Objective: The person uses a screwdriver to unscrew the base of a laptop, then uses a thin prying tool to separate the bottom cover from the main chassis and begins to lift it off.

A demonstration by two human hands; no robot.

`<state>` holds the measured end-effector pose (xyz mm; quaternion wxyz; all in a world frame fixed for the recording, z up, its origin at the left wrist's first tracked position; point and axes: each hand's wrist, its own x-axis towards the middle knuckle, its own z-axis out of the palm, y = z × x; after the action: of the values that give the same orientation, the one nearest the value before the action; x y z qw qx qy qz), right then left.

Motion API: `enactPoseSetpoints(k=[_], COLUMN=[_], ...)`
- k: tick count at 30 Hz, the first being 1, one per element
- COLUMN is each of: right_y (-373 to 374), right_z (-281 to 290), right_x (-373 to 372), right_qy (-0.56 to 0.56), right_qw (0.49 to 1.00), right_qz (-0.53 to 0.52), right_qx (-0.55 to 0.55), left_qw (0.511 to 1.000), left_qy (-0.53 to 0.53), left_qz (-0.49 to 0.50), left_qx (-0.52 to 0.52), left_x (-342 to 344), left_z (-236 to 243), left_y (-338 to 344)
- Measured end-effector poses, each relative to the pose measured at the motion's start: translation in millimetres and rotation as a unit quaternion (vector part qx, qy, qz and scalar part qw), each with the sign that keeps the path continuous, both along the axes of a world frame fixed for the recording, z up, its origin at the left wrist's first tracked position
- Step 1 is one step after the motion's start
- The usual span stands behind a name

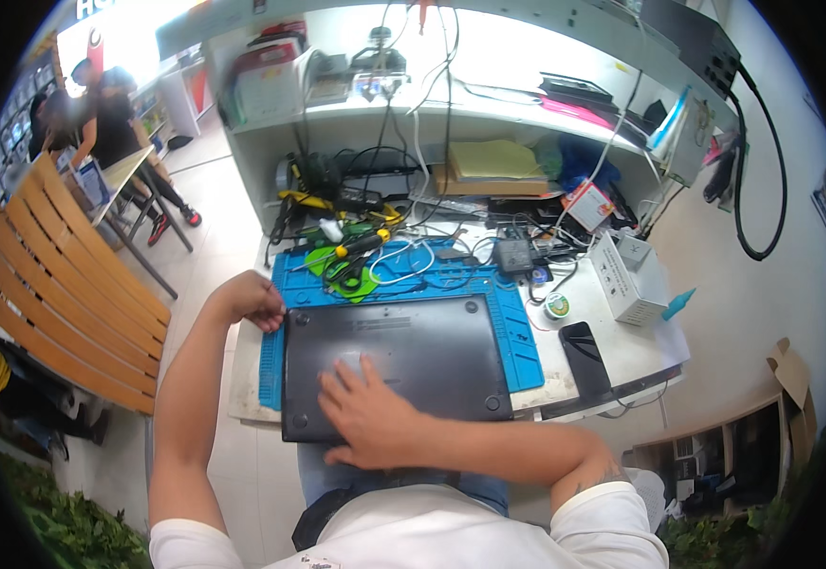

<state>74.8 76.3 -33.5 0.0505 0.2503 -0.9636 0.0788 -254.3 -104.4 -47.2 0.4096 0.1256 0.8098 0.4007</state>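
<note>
A dark laptop [403, 360] lies bottom side up, its round rubber feet and vent slots showing, with its near edge over the bench edge. My right hand [365, 410] rests on the near left part of its base, fingers spread, gripping nothing. Beside the laptop's far left corner is my left hand [257, 300], its fingers curled and pressed together; whatever they may pinch is hidden. Under the laptop spreads a blue repair mat [519, 353].
Screwdrivers and tools [346, 256] crowd the mat's far end among cables. A black adapter [514, 254], a small round tin [556, 305], a phone [584, 360] and a white box [626, 284] sit to the right. Shelves [384, 123] rise behind; a slatted wooden chair [71, 284] stands left.
</note>
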Motion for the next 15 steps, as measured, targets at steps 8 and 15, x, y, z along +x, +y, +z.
enactPoseSetpoints(k=[8,15], right_y=[68,126], right_z=[-18,-50], right_x=[86,129], right_qy=[0.066,0.203], right_qw=[0.977,0.87], right_qz=[-0.082,-0.243], right_qx=[-0.187,-0.378], left_qw=[0.988,0.918], left_qy=[0.049,0.289], left_qz=[0.075,-0.109], left_qx=[0.122,0.247], left_x=[26,88], left_z=[-5,54], left_y=[-13,128])
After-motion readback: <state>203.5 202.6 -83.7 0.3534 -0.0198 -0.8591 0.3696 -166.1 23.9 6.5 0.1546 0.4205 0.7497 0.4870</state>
